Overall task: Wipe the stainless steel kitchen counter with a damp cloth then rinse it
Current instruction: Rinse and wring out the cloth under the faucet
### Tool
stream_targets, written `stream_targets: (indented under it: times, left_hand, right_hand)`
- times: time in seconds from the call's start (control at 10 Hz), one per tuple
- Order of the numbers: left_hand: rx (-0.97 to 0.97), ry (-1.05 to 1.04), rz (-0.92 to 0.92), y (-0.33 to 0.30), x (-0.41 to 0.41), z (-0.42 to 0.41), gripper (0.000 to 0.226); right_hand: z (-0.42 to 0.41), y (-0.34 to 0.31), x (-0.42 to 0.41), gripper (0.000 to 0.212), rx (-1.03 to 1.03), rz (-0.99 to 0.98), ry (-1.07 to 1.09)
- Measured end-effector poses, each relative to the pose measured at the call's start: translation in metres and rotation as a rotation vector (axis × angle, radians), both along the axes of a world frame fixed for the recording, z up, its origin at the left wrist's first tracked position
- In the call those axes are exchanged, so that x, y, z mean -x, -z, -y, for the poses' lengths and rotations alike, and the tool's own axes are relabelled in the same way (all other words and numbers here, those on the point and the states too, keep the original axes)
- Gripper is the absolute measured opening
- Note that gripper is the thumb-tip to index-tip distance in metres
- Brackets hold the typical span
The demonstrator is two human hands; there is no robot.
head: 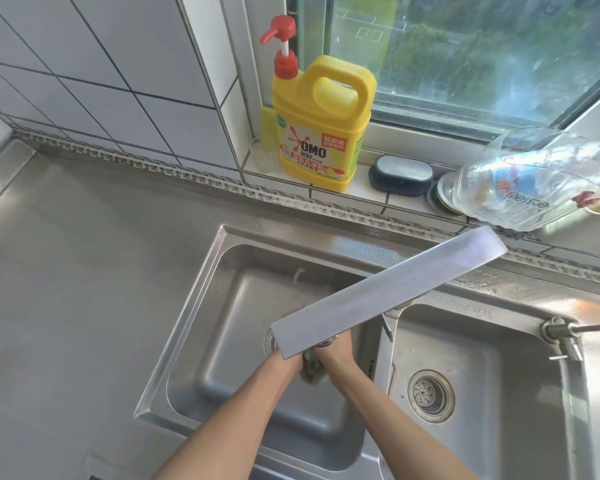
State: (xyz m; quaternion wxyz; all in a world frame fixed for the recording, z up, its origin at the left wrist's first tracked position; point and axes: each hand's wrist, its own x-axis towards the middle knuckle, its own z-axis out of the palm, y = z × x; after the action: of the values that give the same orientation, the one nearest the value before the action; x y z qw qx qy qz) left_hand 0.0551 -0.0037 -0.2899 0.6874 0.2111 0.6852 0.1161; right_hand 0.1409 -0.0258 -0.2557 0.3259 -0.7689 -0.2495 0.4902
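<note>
A greenish damp cloth (313, 369) is bunched between my two hands, over the left basin of the steel sink (187, 317). My left hand (285, 362) grips it from the left and my right hand (333, 355) from the right. A long flat steel faucet spout (388, 292) crosses above and hides my fingers and the top of the cloth. The stainless steel counter (84, 271) stretches away to the left of the sink.
A yellow OMO detergent bottle with a red pump (317, 123) stands on the tiled window ledge, a dark soap dish (400, 174) and a tipped clear plastic bottle (530, 181) beside it. The right basin has a drain strainer (430, 395). A small tap (565, 337) sits at the right.
</note>
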Motion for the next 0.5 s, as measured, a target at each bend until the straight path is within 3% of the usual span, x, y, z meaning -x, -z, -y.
stream_targets:
  times: [0.1,0.2,0.3,0.4,0.5]
  left_hand:
    - [-0.078,0.106,-0.013,-0.018,-0.012,0.013,0.039]
    - [-0.071,0.222,-0.015,-0.026,-0.005,0.011,0.045]
    - [-0.092,0.178,0.020,-0.032,0.001,0.003,0.044]
    - [-0.257,0.188,-0.042,-0.035,0.005,0.013,0.018]
    - [-0.271,0.292,-0.014,-0.030,0.018,0.023,0.015]
  right_hand:
    - [-0.015,-0.012,-0.015,0.025,-0.015,-0.112,0.118]
    - [-0.006,-0.015,-0.005,0.023,-0.045,-0.070,0.086]
    - [0.010,-0.018,0.005,0.011,-0.028,-0.001,-0.065]
    - [-0.003,-0.015,-0.011,0.023,-0.065,-0.032,-0.075]
    - [-0.011,-0.013,-0.033,0.035,0.006,-0.177,0.003]
